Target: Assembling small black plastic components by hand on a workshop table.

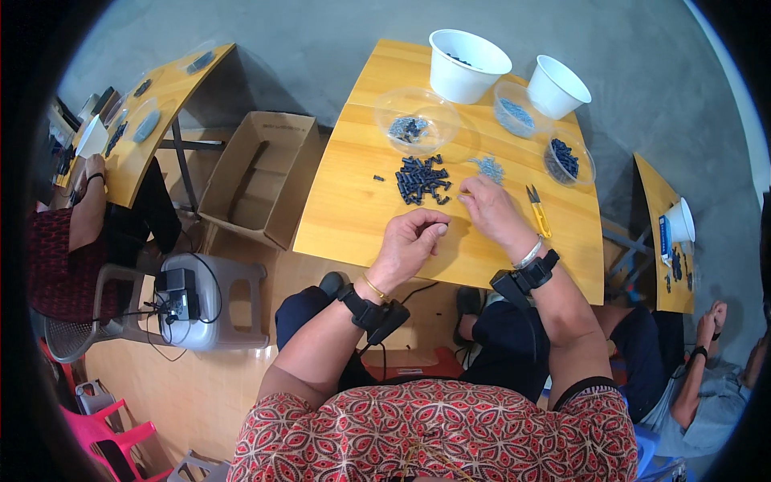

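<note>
On the wooden table point(353, 209), near its middle: one heap of small dark plastic parts point(422, 180), too many and too small to count, plus one stray part point(378, 177) lying apart to the left. Long axes of the pieces in the heap mixed, no single direction. Just right of the heap, a smaller scatter of grey-blue bits point(488, 168).

Along the far edge: two white tubs point(467, 55) point(559, 86) and three clear shallow dishes — one point(418, 120) with grey-blue bits, one point(516, 109) likewise, one point(569, 158) with dark parts. One pair of yellow-handled snips point(538, 212) lying right of the hands, long axis running near to far, slightly slanted, blades toward the far side.

Left hand point(409, 242) curled near the front edge, fingers pinched together; anything between them too small to tell. Right hand point(493, 207) resting on the table just right of the heap, fingertips drawn together at the heap's near corner; contents not discernible. Two black wrist bands, one per arm.

Bare wood left of the heap and along the near edge. Beside the table on the left, one open cardboard box point(255, 173) and one grey stool point(210, 299).
</note>
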The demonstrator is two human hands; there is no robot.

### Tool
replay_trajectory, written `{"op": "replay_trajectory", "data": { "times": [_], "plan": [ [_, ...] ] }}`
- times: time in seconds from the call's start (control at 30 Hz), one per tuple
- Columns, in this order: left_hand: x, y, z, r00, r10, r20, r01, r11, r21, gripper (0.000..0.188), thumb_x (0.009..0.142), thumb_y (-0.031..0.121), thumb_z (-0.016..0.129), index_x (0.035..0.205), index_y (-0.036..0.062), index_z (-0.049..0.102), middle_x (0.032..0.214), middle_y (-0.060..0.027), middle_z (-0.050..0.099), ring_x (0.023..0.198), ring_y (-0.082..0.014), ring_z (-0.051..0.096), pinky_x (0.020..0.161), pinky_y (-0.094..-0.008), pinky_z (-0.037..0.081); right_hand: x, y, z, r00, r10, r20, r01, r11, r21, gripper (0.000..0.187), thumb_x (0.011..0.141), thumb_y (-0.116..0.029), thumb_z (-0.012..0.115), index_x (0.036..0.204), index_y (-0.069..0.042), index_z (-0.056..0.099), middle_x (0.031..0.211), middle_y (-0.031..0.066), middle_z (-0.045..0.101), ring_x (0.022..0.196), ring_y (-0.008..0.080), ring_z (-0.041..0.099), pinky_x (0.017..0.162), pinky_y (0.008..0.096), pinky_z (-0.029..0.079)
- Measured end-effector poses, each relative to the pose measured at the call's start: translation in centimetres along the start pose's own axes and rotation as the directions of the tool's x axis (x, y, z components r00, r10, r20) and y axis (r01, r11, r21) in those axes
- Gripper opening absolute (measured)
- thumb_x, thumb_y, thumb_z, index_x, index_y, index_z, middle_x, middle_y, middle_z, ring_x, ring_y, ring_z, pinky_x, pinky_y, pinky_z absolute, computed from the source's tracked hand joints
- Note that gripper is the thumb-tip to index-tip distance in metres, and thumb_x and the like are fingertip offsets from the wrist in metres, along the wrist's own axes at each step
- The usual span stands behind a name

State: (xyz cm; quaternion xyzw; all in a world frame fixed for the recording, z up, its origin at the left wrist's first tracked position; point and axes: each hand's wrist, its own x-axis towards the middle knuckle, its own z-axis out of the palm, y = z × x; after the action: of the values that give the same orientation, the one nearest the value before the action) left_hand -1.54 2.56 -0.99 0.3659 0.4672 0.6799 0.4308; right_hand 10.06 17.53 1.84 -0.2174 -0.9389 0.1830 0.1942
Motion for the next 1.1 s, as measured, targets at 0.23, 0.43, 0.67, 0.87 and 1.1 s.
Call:
{"op": "replay_trajectory", "data": {
  "times": [0.23,0.43,0.67,0.87,1.1],
  "plan": [
    [-0.1,0.4,-0.2,1.000,-0.020,0.003,0.020,0.999,0.029,0.014,0.084,0.005,0.055,0.096,-0.0014,0.059,0.075,-0.0013,0.058,0.058,-0.0058,0.050,0.053,-0.0188,0.043,0.1,0.1,0.3,1.000,-0.014,-0.013,0.014,0.999,0.048,0.009,0.077,-0.005,0.057,0.084,-0.003,0.052,0.080,0.0154,0.054,0.078,0.0352,0.054,0.066,0.0410,0.044],
    [0.1,0.2,-0.2,0.999,-0.036,0.007,0.036,0.999,0.007,0.014,0.084,0.003,0.055,0.096,-0.0020,0.059,0.076,-0.0022,0.058,0.058,-0.0064,0.051,0.054,-0.0192,0.044,0.4,-0.1,0.1,1.000,-0.015,-0.013,0.015,0.999,0.047,0.007,0.076,-0.005,0.056,0.081,-0.003,0.052,0.080,0.0152,0.055,0.077,0.0337,0.055,0.065,0.0394,0.044],
    [0.2,0.5,-0.6,0.996,-0.085,-0.020,0.080,0.982,-0.173,0.013,0.085,0.003,0.053,0.095,-0.0017,0.059,0.075,-0.0035,0.058,0.061,-0.0078,0.052,0.055,-0.0213,0.047,-0.1,-0.4,-0.1,0.996,0.093,-0.010,-0.089,0.974,0.210,0.003,0.077,-0.001,0.053,0.080,-0.001,0.052,0.078,0.0137,0.057,0.065,0.0260,0.057,0.059,0.0329,0.045],
    [0.3,0.5,-1.1,0.993,-0.114,0.038,0.120,0.925,-0.361,0.013,0.088,0.008,0.051,0.092,-0.0010,0.059,0.072,-0.0039,0.056,0.062,-0.0089,0.050,0.056,-0.0233,0.047,-2.0,-3.7,-0.4,0.979,0.203,-0.016,-0.140,0.726,0.673,0.002,0.082,0.000,0.054,0.083,-0.001,0.052,0.076,0.0010,0.054,0.064,0.0052,0.049,0.057,0.0199,0.042],
    [0.3,0.1,-1.4,0.993,-0.108,0.055,0.120,0.917,-0.379,0.014,0.089,0.010,0.050,0.091,-0.0009,0.060,0.071,-0.0043,0.056,0.061,-0.0103,0.050,0.055,-0.0238,0.046,-2.9,-4.8,0.9,0.974,0.215,-0.068,-0.075,0.593,0.802,0.004,0.083,0.001,0.053,0.086,-0.001,0.053,0.076,-0.0005,0.053,0.066,0.0050,0.049,0.059,0.0189,0.042]
  ]
}}
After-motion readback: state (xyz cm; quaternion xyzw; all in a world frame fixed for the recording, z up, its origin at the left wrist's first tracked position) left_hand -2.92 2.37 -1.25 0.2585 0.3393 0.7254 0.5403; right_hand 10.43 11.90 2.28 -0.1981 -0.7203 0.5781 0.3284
